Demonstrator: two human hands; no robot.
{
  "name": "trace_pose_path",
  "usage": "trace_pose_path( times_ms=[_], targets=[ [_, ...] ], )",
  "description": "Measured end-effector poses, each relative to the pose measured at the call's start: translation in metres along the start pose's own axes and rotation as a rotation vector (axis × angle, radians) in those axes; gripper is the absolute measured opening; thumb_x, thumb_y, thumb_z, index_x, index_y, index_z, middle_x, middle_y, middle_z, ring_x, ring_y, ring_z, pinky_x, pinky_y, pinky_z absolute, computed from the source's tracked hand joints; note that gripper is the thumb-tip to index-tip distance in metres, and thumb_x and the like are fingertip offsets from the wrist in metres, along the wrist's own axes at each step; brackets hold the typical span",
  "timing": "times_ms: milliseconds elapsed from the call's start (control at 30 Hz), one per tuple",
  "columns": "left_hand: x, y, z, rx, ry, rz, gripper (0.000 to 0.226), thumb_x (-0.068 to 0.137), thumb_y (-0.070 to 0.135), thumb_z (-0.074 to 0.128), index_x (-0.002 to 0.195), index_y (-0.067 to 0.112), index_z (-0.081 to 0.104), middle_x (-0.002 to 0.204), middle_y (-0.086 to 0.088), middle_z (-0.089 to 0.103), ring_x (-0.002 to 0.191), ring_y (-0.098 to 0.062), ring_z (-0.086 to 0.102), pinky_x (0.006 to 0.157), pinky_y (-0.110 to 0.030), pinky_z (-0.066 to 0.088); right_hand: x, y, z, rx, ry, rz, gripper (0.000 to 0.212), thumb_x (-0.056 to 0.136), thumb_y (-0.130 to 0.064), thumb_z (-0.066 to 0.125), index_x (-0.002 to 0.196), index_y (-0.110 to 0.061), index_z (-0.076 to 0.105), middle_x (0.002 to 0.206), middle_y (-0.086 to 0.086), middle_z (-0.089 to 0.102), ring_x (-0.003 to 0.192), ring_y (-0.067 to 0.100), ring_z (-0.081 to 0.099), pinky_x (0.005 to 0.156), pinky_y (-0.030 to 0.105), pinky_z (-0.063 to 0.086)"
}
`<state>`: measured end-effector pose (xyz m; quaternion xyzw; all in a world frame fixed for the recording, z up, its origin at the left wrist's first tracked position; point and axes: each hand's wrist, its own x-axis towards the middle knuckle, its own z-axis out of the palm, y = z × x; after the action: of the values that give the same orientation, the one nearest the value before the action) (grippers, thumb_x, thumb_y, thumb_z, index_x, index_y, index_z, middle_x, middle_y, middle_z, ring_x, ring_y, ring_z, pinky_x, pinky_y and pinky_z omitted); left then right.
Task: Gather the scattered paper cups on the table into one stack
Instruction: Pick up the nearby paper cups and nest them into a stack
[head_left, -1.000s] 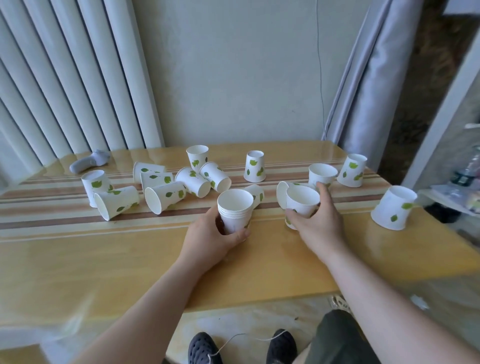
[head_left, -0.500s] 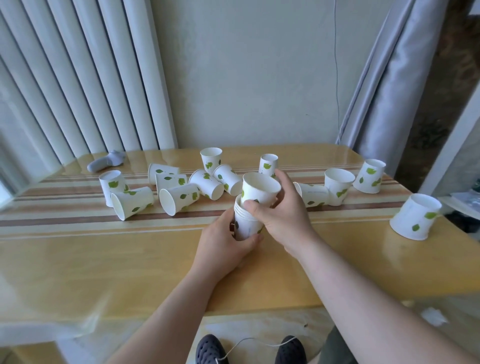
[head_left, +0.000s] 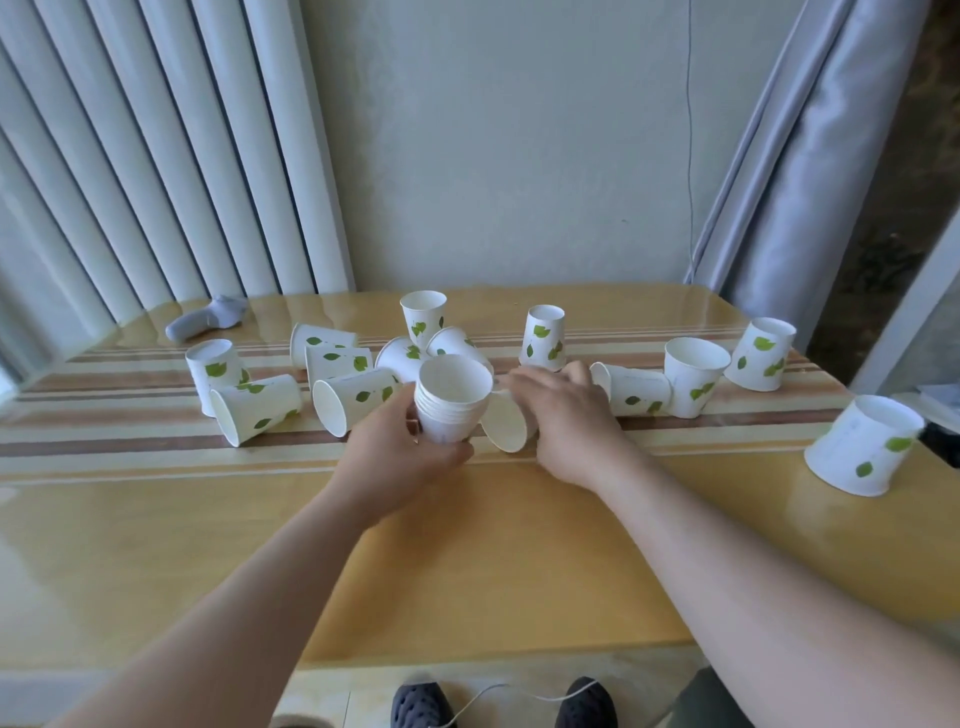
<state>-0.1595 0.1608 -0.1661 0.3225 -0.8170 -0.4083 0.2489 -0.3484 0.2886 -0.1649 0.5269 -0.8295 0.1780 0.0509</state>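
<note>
Near mid-table, my left hand (head_left: 400, 457) grips the stack (head_left: 451, 402), which stands upright. My right hand (head_left: 563, 415) curls over a tipped cup (head_left: 508, 423) just beside it; I can't tell if it's gripped. Next, I judge: lift, upright, nest it.

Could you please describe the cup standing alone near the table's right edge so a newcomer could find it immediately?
Start at the yellow striped table and follow its right edge toward the grey curtain. The lone cup stands there mouth down and leaning, nearer the viewer than the other cups. Unlike its neighbours, it touches no other cup and sits far from both hands.
</note>
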Motion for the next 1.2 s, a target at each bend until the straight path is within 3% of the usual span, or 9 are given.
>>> trace_pose_path(
  times_ms=[100,267,400,500,700,867,1067,1133,1200],
  targets=[
    [0.001,-0.014,-0.002,0.041,0.059,0.050,0.045,0.078,0.034,0.092,0.110,0.040,0.062,0.100,0.019,0.073,0.092,0.005,0.067,0.077,-0.018,0.049,0.000,-0.001,0.017,-0.034,0.020,0.011,0.087,0.082,0.008,0.058,0.154,-0.040,0.047,0.157,-0.023,0.047,0.124,0.029,0.037,0.091,0.042,0.039],
    [0.006,-0.030,0.000,0.015,0.131,0.073,0.041,0.076,0.039,0.090,0.109,0.037,0.065,0.101,0.012,0.074,0.097,-0.011,0.069,0.082,-0.032,0.055,-0.003,0.012,0.042,0.150,0.339,0.055,0.066,0.076,-0.006,0.074,0.136,-0.028,0.059,0.133,-0.008,0.068,0.111,0.038,0.058,0.086,0.041,0.042],
    [0.008,-0.033,0.000,0.019,0.143,0.104,0.043,0.074,0.039,0.090,0.109,0.041,0.065,0.102,0.011,0.071,0.096,-0.009,0.067,0.080,-0.028,0.051,-0.003,-0.009,0.019,1.087,0.425,0.295,0.066,0.081,-0.016,0.089,0.130,-0.042,0.054,0.119,-0.012,0.071,0.104,0.012,0.069,0.082,0.027,0.055],
    [0.010,-0.034,-0.001,0.045,0.148,0.127,0.044,0.073,0.037,0.092,0.106,0.045,0.063,0.101,0.012,0.067,0.097,-0.008,0.063,0.077,-0.023,0.045,0.006,-0.021,-0.004,1.755,0.280,0.353,0.072,0.084,-0.013,0.083,0.145,-0.036,0.052,0.103,-0.009,0.070,0.081,0.013,0.059,0.063,0.027,0.042],
    [0.011,-0.035,0.000,0.103,0.147,0.179,0.060,0.071,0.037,0.092,0.125,0.045,0.069,0.101,0.013,0.063,0.098,-0.003,0.058,0.078,-0.017,0.041,0.008,-0.046,-0.006,1.532,0.208,0.216,0.074,0.075,-0.005,0.088,0.139,-0.025,0.056,0.100,-0.008,0.078,0.083,0.003,0.076,0.063,0.018,0.057],
    [0.010,-0.034,0.000,0.140,0.158,0.224,0.065,0.072,0.039,0.092,0.132,0.047,0.067,0.098,0.010,0.062,0.097,-0.009,0.057,0.078,-0.015,0.041,0.003,-0.048,0.008,1.419,0.128,0.223,0.061,0.086,0.003,0.087,0.128,-0.031,0.060,0.119,0.004,0.078,0.105,0.019,0.078,0.081,0.045,0.069],
    [0.010,-0.037,0.000,0.112,0.166,0.194,0.069,0.072,0.040,0.093,0.135,0.044,0.067,0.105,0.014,0.060,0.101,-0.010,0.059,0.082,-0.016,0.042,-0.003,-0.030,-0.005,1.304,0.055,0.203,0.119,0.058,-0.052,0.103,0.159,-0.049,0.039,0.142,-0.003,0.067,0.116,0.022,0.072,0.097,0.036,0.060],
    [0.010,-0.037,0.000,0.100,0.154,0.185,0.069,0.072,0.041,0.093,0.136,0.043,0.067,0.107,0.015,0.060,0.102,-0.011,0.059,0.084,-0.023,0.044,-0.005,-0.008,-0.019,1.202,0.146,0.220,0.111,0.046,-0.074,0.098,0.145,-0.058,0.049,0.137,-0.004,0.065,0.104,0.021,0.070,0.092,0.033,0.057],
    [0.011,-0.038,0.000,0.106,0.149,0.191,0.067,0.072,0.044,0.092,0.134,0.044,0.068,0.105,0.014,0.061,0.100,-0.012,0.060,0.083,-0.027,0.045,-0.005,0.021,-0.028,1.038,0.312,0.278,0.098,0.059,-0.068,0.086,0.149,-0.048,0.053,0.133,-0.004,0.065,0.094,0.013,0.065,0.084,0.028,0.051]
  ],
)
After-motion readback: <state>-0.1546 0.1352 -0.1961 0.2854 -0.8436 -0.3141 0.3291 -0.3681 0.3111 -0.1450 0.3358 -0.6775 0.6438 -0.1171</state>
